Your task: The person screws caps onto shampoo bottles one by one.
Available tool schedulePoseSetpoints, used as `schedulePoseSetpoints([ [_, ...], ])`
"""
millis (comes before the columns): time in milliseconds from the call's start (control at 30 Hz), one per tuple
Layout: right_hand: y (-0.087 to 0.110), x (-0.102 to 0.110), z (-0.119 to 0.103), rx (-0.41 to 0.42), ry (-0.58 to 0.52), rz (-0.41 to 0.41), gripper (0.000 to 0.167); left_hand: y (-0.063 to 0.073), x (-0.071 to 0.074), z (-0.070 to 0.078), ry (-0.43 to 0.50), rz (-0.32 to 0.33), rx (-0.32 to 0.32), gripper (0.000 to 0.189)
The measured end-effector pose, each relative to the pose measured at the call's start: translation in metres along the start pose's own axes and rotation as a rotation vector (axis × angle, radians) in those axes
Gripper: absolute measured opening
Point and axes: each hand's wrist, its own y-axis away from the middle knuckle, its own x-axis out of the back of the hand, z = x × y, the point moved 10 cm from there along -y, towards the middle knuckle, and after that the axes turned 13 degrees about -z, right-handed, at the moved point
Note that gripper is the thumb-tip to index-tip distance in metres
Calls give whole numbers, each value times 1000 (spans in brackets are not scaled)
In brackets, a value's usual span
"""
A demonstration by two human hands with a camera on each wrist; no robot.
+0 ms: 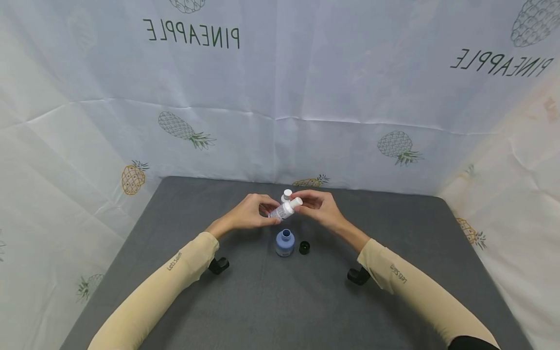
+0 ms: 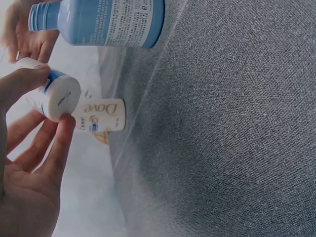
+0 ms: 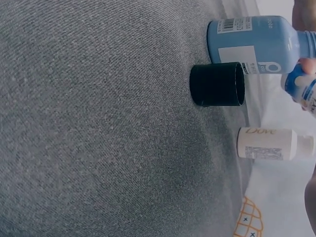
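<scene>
My left hand (image 1: pixel 253 212) grips a small white bottle with a blue-and-white label (image 1: pixel 281 211), tilted with its white cap (image 1: pixel 296 202) up to the right. The left wrist view shows the thumb and fingertips (image 2: pixel 65 121) round the bottle near its base. At the cap end, my right hand (image 1: pixel 323 208) pinches the cap between thumb and index finger. A white Dove bottle (image 3: pixel 266 143) stands upright just behind. Nearer me stands an uncapped blue bottle (image 1: pixel 285 244), its threaded neck bare. Right of it sits a black cap (image 1: pixel 304 247).
A grey cloth-covered table (image 1: pixel 262 301) lies under everything. Behind it hangs a white curtain (image 1: pixel 332 87) with pineapple prints. Black wrist mounts (image 1: pixel 218 265) show under both sleeves.
</scene>
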Motion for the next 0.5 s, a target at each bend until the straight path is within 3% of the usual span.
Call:
schedulePoseSetpoints([
  [267, 1, 3, -2, 9, 65, 40, 31, -1, 1, 4, -7, 3, 4, 38],
  [500, 1, 7, 1, -21, 115, 126, 26, -3, 1, 3, -7, 12, -2, 38],
])
